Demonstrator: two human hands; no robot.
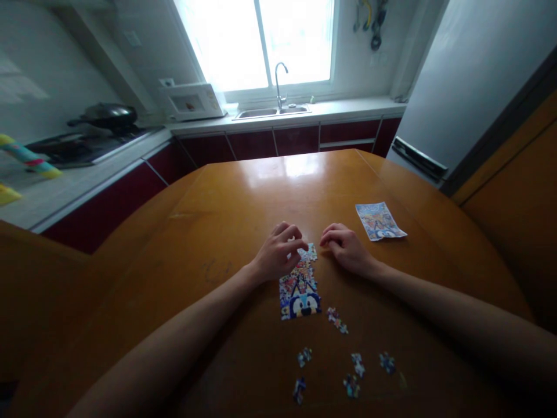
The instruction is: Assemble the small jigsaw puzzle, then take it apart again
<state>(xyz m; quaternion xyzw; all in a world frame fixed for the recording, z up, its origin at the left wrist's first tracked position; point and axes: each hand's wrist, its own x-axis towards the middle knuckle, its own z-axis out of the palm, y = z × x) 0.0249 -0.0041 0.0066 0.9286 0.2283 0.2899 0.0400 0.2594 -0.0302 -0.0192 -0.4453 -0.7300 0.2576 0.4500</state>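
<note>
A partly joined jigsaw puzzle (304,290) lies on the wooden table, with a blue cartoon dog's face at its near end. My left hand (281,252) is over its upper left part, fingers bent and apart, the fingertips at the top of the puzzle. This hand hides part of the picture. Just right of the puzzle's far end, my right hand (347,248) rests with curled fingers pressed together; whether they pinch anything is hidden. Near the puzzle's lower right corner lies a joined strip of pieces (337,320).
Loose puzzle pieces lie nearer me, among them one piece (304,356), another piece (299,390) and a small cluster (387,363). A creased picture sheet (380,221) is at the right. Beyond the table (217,203) stand a counter with a sink (261,114) and a fridge (470,87).
</note>
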